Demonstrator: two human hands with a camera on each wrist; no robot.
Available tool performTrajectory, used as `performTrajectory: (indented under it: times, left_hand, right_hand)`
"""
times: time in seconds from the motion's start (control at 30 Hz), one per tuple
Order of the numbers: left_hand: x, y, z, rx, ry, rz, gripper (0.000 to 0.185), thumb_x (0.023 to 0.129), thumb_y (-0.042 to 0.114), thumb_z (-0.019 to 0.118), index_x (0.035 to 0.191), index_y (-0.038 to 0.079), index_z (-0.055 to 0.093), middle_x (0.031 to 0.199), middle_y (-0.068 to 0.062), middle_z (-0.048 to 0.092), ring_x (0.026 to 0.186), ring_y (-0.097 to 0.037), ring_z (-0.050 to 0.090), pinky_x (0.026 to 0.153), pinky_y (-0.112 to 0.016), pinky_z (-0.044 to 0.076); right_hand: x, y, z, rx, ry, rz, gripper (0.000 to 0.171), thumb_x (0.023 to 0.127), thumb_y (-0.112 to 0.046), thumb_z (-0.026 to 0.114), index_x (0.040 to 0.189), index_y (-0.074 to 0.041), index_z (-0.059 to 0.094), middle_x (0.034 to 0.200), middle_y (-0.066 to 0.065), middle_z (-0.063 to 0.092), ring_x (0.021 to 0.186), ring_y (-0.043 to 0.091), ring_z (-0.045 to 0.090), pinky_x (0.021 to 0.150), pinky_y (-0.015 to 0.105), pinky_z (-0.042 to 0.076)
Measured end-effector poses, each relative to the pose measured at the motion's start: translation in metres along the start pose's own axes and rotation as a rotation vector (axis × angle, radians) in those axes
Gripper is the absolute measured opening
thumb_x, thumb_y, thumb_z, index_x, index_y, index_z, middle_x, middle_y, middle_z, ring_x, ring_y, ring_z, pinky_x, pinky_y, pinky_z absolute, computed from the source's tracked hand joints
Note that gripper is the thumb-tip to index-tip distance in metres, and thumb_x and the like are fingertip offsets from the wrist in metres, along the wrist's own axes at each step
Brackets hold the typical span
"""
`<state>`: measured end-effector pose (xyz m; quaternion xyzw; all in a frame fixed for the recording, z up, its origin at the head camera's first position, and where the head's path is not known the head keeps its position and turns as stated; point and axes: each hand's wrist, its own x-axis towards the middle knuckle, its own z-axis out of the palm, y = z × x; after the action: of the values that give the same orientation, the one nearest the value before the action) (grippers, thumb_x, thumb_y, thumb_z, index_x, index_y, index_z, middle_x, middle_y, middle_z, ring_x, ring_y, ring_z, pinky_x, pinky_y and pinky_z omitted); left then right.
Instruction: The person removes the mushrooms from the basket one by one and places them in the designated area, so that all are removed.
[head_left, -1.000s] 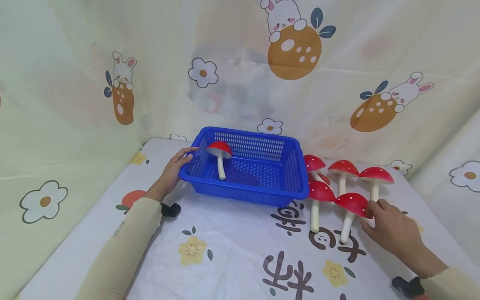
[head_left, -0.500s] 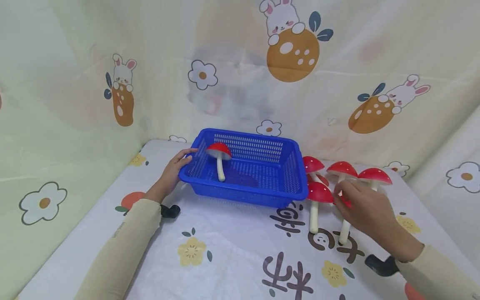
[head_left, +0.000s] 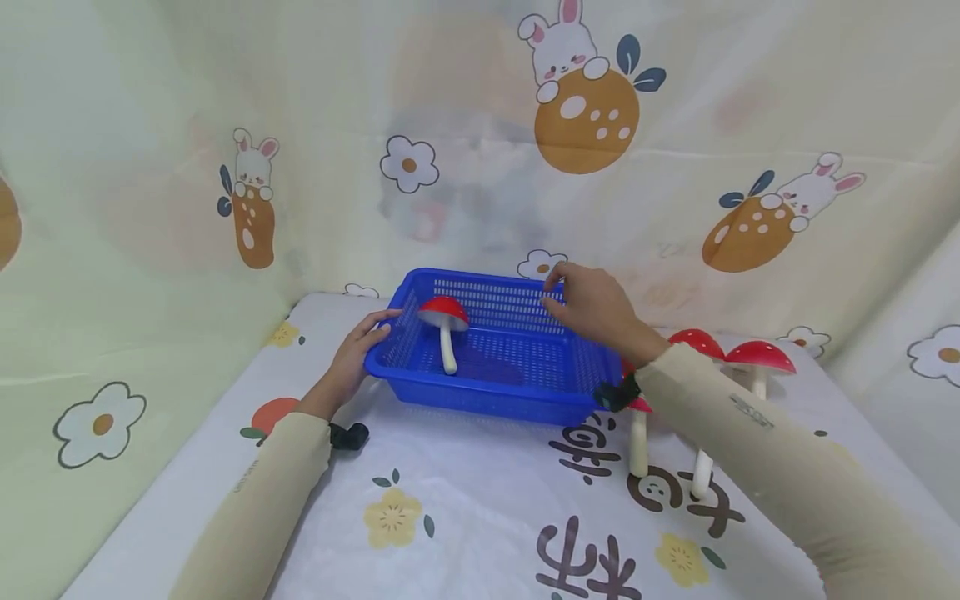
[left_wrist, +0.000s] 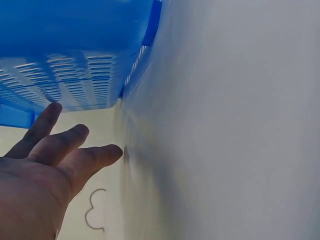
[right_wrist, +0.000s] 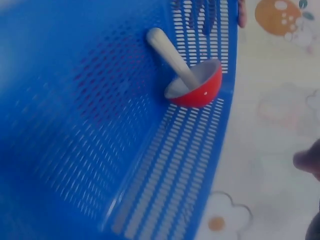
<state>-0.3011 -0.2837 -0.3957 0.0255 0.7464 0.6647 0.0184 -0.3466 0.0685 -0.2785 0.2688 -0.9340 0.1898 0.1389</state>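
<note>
A blue plastic basket (head_left: 480, 398) with slotted walls stands on the table. Inside it, at the left end, a toy mushroom (head_left: 447, 342) with a spotted red cap and white stem leans on the wall. My left hand (head_left: 352, 358) rests at the basket's left rim; in the left wrist view several loosely extended fingers (left_wrist: 60, 142) reach along the outside of the wall. My right hand (head_left: 596, 307) hovers over the basket's back right part, fingers loosely bent, nothing seen between them. In the right wrist view only its fingertips (right_wrist: 309, 159) show, at the right edge.
Right of the basket lie several more red mushrooms (head_left: 760, 357), partly hidden behind my right sleeve (head_left: 750, 433). A printed white cloth (head_left: 450, 483) covers the table. Patterned curtains (head_left: 465, 200) hang close behind the basket and at both sides.
My right hand has travelled from the mushrooms on the right, leftward and up, to above the basket. The left hand stays at the rim. The whole view has shifted slightly.
</note>
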Motion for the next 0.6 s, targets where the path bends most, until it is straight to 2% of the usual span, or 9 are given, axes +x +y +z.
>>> performTrajectory:
  times: [0.17, 0.2, 0.23, 0.27, 0.33, 0.4, 0.43, 0.5, 0.6]
  left_hand:
    - [0.0, 0.0, 0.001, -0.034, -0.005, 0.011, 0.045, 0.105, 0.037, 0.038, 0.148, 0.026, 0.04, 0.164, -0.006, 0.021, 0.144, -0.044, 0.033, 0.109, -0.06, 0.039]
    - [0.001, 0.001, 0.002, -0.036, -0.008, 0.01, 0.045, 0.105, 0.037, 0.038, 0.149, 0.026, 0.039, 0.164, -0.006, 0.021, 0.144, -0.044, 0.033, 0.109, -0.059, 0.039]
    - [0.001, 0.001, 0.002, -0.036, -0.009, 0.009, 0.045, 0.105, 0.037, 0.038, 0.149, 0.026, 0.039, 0.164, -0.007, 0.021, 0.144, -0.044, 0.033, 0.109, -0.059, 0.039]
    - [0.001, 0.002, 0.003, -0.036, -0.009, 0.007, 0.045, 0.105, 0.037, 0.038, 0.149, 0.026, 0.039, 0.164, -0.007, 0.021, 0.144, -0.043, 0.034, 0.109, -0.059, 0.04]
    - [0.001, 0.003, 0.003, -0.038, -0.006, 0.002, 0.044, 0.105, 0.037, 0.038, 0.148, 0.026, 0.04, 0.163, -0.008, 0.022, 0.143, -0.043, 0.034, 0.108, -0.058, 0.041]
    - [0.0, 0.003, 0.003, -0.033, 0.001, 0.0, 0.044, 0.105, 0.036, 0.039, 0.148, 0.026, 0.041, 0.163, -0.008, 0.021, 0.144, -0.044, 0.034, 0.108, -0.058, 0.041]
    - [-0.001, 0.003, 0.003, -0.03, 0.007, -0.003, 0.044, 0.105, 0.036, 0.039, 0.147, 0.026, 0.041, 0.163, -0.008, 0.022, 0.144, -0.044, 0.034, 0.108, -0.058, 0.04]
    - [-0.001, 0.002, 0.003, -0.021, 0.016, -0.01, 0.043, 0.105, 0.036, 0.039, 0.146, 0.027, 0.042, 0.164, -0.007, 0.021, 0.144, -0.043, 0.033, 0.109, -0.058, 0.04]
    - [0.0, 0.0, 0.001, -0.015, 0.018, -0.011, 0.043, 0.105, 0.037, 0.039, 0.146, 0.027, 0.042, 0.164, -0.006, 0.021, 0.145, -0.043, 0.031, 0.11, -0.058, 0.039]
  right_hand:
    - [0.045, -0.009, 0.036, 0.102, -0.088, 0.083, 0.025, 0.09, -0.023, 0.068, 0.108, -0.007, 0.067, 0.062, 0.002, 0.049, 0.053, 0.015, 0.044, 0.048, 0.03, 0.04]
    - [0.052, -0.011, 0.044, 0.119, -0.097, 0.108, 0.025, 0.09, -0.024, 0.068, 0.108, -0.007, 0.067, 0.065, 0.003, 0.052, 0.055, 0.016, 0.046, 0.054, 0.033, 0.045]
    - [0.059, -0.012, 0.05, 0.132, -0.101, 0.127, 0.024, 0.09, -0.024, 0.068, 0.108, -0.007, 0.067, 0.068, 0.005, 0.056, 0.057, 0.017, 0.048, 0.066, 0.038, 0.053]
    - [0.065, -0.013, 0.057, 0.14, -0.102, 0.151, 0.024, 0.09, -0.024, 0.068, 0.107, -0.007, 0.067, 0.072, 0.006, 0.061, 0.058, 0.017, 0.051, 0.081, 0.044, 0.054]
    - [0.076, -0.015, 0.07, 0.182, -0.111, 0.203, 0.022, 0.09, -0.024, 0.068, 0.106, -0.008, 0.067, 0.087, 0.009, 0.067, 0.066, 0.019, 0.057, 0.094, 0.051, 0.052]
    - [0.083, -0.016, 0.08, 0.225, -0.132, 0.24, 0.023, 0.09, -0.024, 0.069, 0.107, -0.008, 0.067, 0.104, 0.011, 0.069, 0.077, 0.023, 0.061, 0.102, 0.053, 0.048]
    - [0.086, -0.016, 0.085, 0.246, -0.145, 0.254, 0.023, 0.09, -0.023, 0.069, 0.108, -0.008, 0.066, 0.11, 0.012, 0.068, 0.083, 0.024, 0.062, 0.102, 0.053, 0.048]
    - [0.091, -0.016, 0.092, 0.274, -0.18, 0.277, 0.026, 0.089, -0.021, 0.07, 0.11, -0.007, 0.065, 0.118, 0.012, 0.065, 0.093, 0.026, 0.062, 0.088, 0.045, 0.055]
    - [0.095, -0.014, 0.101, 0.248, -0.257, 0.301, 0.021, 0.089, -0.017, 0.068, 0.107, -0.007, 0.063, 0.109, 0.01, 0.065, 0.091, 0.025, 0.06, 0.08, 0.039, 0.055]
